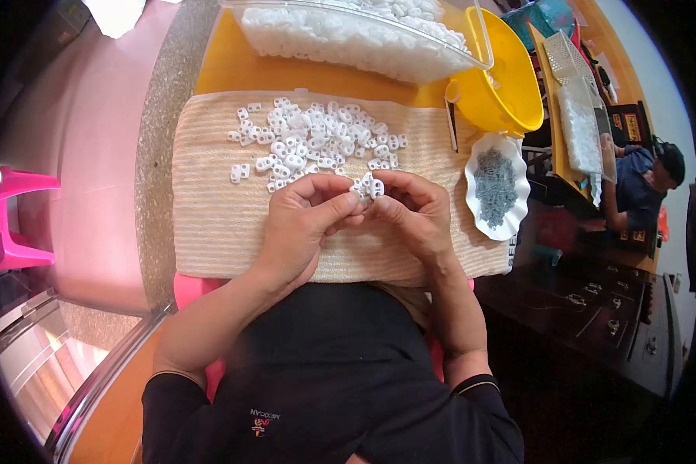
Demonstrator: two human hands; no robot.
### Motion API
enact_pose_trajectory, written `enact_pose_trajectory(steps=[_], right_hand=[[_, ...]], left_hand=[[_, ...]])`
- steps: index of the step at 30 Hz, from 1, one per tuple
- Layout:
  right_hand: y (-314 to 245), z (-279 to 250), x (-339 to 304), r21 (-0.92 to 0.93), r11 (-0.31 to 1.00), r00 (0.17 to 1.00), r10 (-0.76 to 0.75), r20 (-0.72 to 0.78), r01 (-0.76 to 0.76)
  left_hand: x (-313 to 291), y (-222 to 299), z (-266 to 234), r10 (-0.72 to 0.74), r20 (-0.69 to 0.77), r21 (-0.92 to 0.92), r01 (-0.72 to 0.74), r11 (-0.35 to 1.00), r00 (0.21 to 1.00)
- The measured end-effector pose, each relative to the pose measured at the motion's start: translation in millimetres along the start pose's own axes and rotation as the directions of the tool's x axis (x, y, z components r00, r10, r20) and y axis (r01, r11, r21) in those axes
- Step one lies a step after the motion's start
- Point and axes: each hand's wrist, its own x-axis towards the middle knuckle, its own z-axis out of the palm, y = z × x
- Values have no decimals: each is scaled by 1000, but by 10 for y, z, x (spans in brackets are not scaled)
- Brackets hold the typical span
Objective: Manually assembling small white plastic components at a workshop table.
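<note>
In front of my body, my left hand [305, 220] and my right hand [415, 213] meet with thumbs and fingertips pinched together. Between them is a small white plastic two-hole cord lock [377, 188], and the left fingertips touch another part of it; whether its parts are joined I cannot tell. Just beyond my hands, a loose pile of similar white two-holed pieces [309, 131] lies on a beige striped cloth [224, 232]. To the right stands a white wavy-edged dish [522, 182] with a heap of small grey pieces [495, 189] that look like metal springs.
A clear tub [363, 17] full of white pieces stands at the far side. Beside it is a yellow basin [518, 100], with a thin dark-handled tool [452, 124] nearby. A pink stool [15, 224] is at left. Another person [646, 185] works at far right.
</note>
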Motion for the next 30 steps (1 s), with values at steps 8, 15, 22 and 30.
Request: enact_pose_trajectory(steps=[8, 15, 22, 30], right_hand=[[-14, -18, -9, -46, 999, 1000, -6, 17, 7], [-28, 7, -13, -23, 999, 999, -26, 27, 27], [-62, 33, -17, -21, 1000, 999, -7, 38, 8], [-82, 38, -15, -57, 998, 996, -32, 82, 37]], left_hand=[[5, -4, 1, -20, -15, 40, 20, 999, 1000], [6, -1, -2, -32, -11, 71, 33, 997, 999], [9, -20, -34, -47, -5, 86, 47, 995, 999], [7, -19, -25, -58, 2, 138, 57, 989, 998]])
